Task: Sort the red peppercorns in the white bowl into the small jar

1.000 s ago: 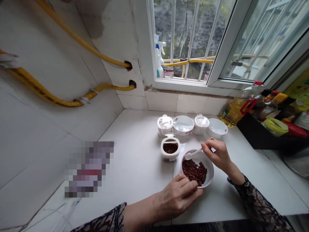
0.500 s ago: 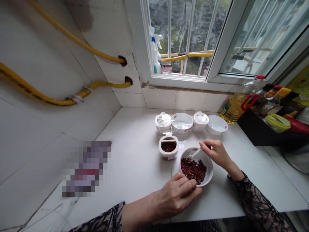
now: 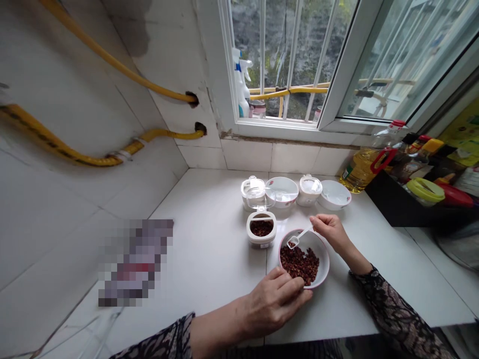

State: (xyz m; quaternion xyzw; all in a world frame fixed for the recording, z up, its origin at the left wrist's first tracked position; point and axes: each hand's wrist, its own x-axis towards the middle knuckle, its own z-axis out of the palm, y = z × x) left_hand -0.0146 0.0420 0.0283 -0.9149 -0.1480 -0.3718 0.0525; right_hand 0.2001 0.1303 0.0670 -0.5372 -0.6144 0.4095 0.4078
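Observation:
A white bowl with a pink rim point(image 3: 319, 245) stands on the white counter point(image 3: 209, 259), holding a heap of reddish-brown peppercorns point(image 3: 299, 265). My right hand point(image 3: 330, 233) pinches the handle of a small white spoon point(image 3: 295, 240), whose scoop sits over the bowl's far rim. My left hand point(image 3: 275, 301) curls over the near rim, fingertips close to the peppercorns. To the left of the bowl stands a small white container point(image 3: 261, 240) with more peppercorns inside, its clear lid point(image 3: 258, 198) tipped up behind it.
Behind these stand two lidded white jars point(image 3: 310, 190) and two white bowls point(image 3: 284, 192). A cooking oil bottle point(image 3: 361, 170) and a black tray of bottles point(image 3: 396, 205) stand to the right. A pixelated patch point(image 3: 134, 262) covers something at left. Yellow hoses point(image 3: 67, 147) run along the wall.
The view has shifted slightly. The spoon's scoop has tilted and rests a little higher near the far rim; my left hand stays at the near rim.

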